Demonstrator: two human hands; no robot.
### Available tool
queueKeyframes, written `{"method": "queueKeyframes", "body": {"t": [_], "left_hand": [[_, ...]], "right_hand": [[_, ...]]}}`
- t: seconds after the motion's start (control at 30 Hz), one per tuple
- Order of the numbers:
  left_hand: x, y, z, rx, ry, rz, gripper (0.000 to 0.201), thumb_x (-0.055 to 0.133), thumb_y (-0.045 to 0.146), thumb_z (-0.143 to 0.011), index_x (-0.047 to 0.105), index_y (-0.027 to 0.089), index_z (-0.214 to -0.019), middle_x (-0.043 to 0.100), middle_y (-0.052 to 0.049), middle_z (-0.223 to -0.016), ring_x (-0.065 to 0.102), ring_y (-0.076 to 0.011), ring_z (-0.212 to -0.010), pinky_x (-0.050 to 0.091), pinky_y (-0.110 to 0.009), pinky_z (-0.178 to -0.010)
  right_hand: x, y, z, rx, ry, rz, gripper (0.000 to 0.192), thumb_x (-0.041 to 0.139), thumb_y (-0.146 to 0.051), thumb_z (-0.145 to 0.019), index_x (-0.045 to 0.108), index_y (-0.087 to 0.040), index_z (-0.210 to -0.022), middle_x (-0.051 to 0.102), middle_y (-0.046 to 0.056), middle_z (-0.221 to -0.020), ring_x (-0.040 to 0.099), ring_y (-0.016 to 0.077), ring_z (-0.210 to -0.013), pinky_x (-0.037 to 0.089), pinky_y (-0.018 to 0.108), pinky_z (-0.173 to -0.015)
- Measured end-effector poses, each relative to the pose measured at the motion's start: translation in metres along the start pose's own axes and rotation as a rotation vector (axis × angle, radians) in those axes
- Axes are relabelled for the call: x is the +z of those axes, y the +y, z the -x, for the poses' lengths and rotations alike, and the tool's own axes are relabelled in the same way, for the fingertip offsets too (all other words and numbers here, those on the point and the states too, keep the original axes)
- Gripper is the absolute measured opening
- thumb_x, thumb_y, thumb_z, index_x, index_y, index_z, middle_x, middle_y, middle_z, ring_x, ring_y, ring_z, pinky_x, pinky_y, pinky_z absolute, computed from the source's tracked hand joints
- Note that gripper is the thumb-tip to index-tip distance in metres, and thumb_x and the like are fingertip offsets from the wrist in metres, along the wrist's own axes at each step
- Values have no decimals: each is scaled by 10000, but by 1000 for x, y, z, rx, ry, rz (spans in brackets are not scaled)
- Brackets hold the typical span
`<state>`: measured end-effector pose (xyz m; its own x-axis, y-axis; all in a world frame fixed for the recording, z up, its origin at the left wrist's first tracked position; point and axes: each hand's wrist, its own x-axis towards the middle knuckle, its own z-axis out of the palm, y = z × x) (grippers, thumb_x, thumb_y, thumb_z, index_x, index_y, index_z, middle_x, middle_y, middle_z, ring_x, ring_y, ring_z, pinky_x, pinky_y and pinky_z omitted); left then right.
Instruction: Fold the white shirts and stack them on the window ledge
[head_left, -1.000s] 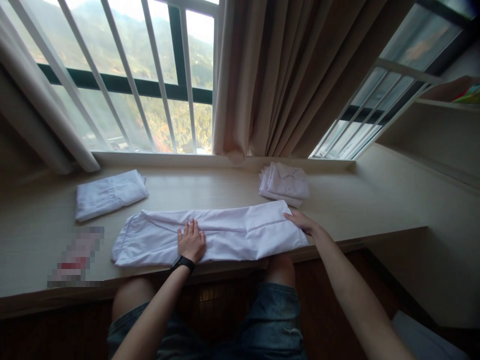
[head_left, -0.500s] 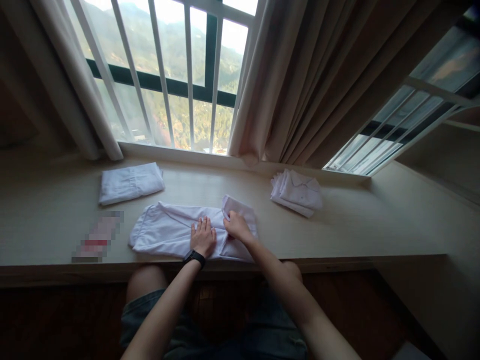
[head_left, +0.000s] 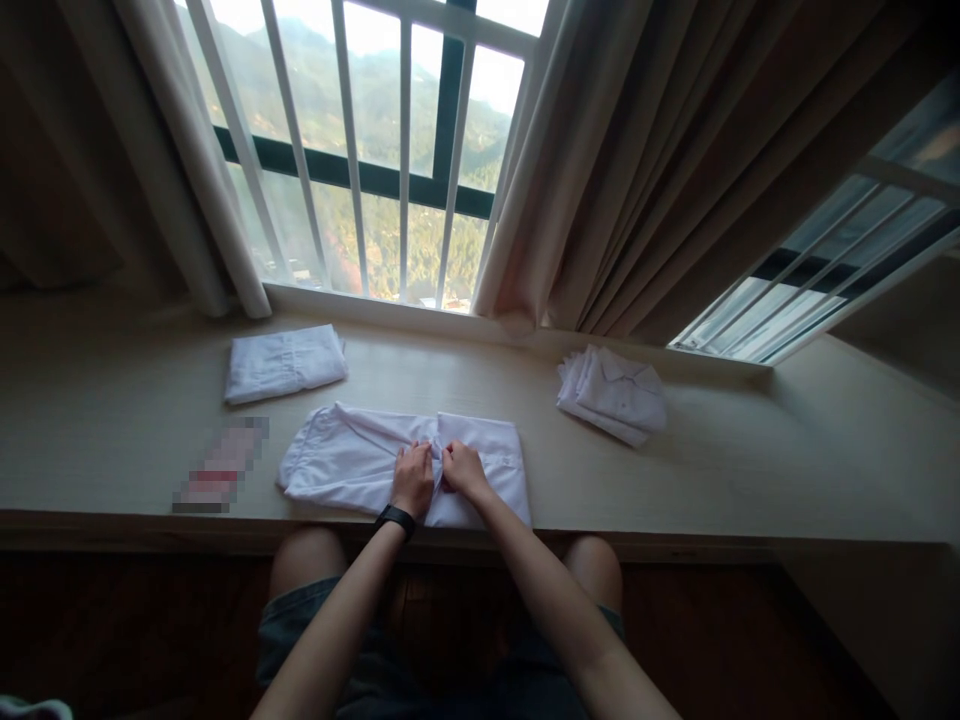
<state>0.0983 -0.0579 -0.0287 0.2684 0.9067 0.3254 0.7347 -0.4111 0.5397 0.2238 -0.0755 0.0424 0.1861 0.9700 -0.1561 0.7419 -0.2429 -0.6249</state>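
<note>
A white shirt (head_left: 352, 455) lies partly folded in a long strip on the wooden ledge, close to the front edge. Its right-hand part is turned over toward the middle, with the fold's edge running between my two hands. My left hand (head_left: 414, 478), with a black band on the wrist, rests on the cloth just left of that edge, fingers stretched out. My right hand (head_left: 463, 468) is closed on the edge of the turned-over part, its fingertips partly hidden. The hands are close together, slightly apart.
A folded white garment (head_left: 285, 362) lies at the back left. At the back right sits a stack of folded white shirts (head_left: 616, 395) with a collar showing. A blurred-out flat item (head_left: 221, 465) is at the left. Behind the ledge (head_left: 712, 470) are curtains (head_left: 592, 170) and a barred window.
My right hand has brought the shirt's raised right part leftward and down onto the middle. My left hand stays on the cloth near the fold. The view has shifted slightly.
</note>
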Motion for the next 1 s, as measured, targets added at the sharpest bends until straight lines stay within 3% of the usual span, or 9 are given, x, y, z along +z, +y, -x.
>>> {"method": "queueKeyframes", "body": {"t": [0.1, 0.33, 0.47, 0.57, 0.63, 0.73, 0.83, 1.0], "left_hand": [[-3, -1, -2, -27, 10, 68, 405, 326, 266, -1012, 634, 161, -1253, 680, -108, -1294, 531, -261, -1338, 304, -503, -1188], [-12, 9, -1, 43, 86, 43, 427, 532, 448, -943, 621, 214, -1288, 674, -106, -1259, 562, -280, -1258, 402, -456, -1113], [-17, 14, 2, 9, 129, 4, 428, 589, 495, -910, 648, 205, -1219, 686, -112, -1102, 610, -274, -1093, 466, -421, -983], [-17, 13, 2, 14, 81, 33, 381, 595, 467, -916, 647, 216, -1198, 700, -76, -1003, 628, -245, -991, 471, -389, -923], [-17, 12, 2, 29, 55, 56, 340, 599, 428, -921, 651, 227, -1190, 706, -61, -986, 631, -232, -970, 468, -375, -907], [-14, 11, 2, 58, 41, 66, 228, 582, 362, -935, 683, 236, -1095, 713, -53, -988, 629, -221, -966, 463, -363, -900], [-14, 13, 3, 115, 17, 1, 182, 532, 305, -960, 696, 230, -981, 711, -68, -988, 622, -224, -968, 456, -369, -900], [-23, 27, 6, 196, 2, -115, 256, 449, 273, -1000, 697, 234, -952, 702, -88, -963, 606, -254, -1013, 426, -417, -928]], "right_hand": [[1, 1, 0, -4, -11, -71, 286, 395, -303, -1027, 644, -162, -1043, 751, 79, -820, 709, 174, -712, 494, 236, -687], [-6, 15, 13, -26, 120, -183, 315, 369, -342, -1029, 639, -185, -1072, 739, 48, -845, 693, 164, -703, 486, 236, -714], [-16, 45, 37, -67, 392, 20, 353, 377, -364, -1018, 679, -193, -1080, 733, 95, -1006, 665, 230, -988, 457, 320, -929], [-21, 72, 53, -162, 495, 177, 388, 403, -352, -1003, 665, -183, -1234, 641, 122, -1315, 486, 274, -1313, 327, 409, -1126], [-20, 88, 60, -168, 488, 268, 437, 430, -368, -993, 608, -211, -1360, 515, 101, -1486, 346, 297, -1432, 252, 457, -1175], [-13, 105, 64, -100, 427, 339, 492, 420, -411, -1002, 533, -258, -1456, 392, 76, -1585, 285, 327, -1469, 247, 490, -1170], [-5, 114, 64, -82, 370, 354, 499, 398, -421, -1014, 507, -279, -1481, 365, 69, -1602, 258, 341, -1484, 251, 503, -1164], [-2, 118, 63, -85, 346, 365, 502, 384, -409, -1021, 492, -280, -1494, 358, 69, -1607, 245, 342, -1494, 256, 511, -1166]]}}
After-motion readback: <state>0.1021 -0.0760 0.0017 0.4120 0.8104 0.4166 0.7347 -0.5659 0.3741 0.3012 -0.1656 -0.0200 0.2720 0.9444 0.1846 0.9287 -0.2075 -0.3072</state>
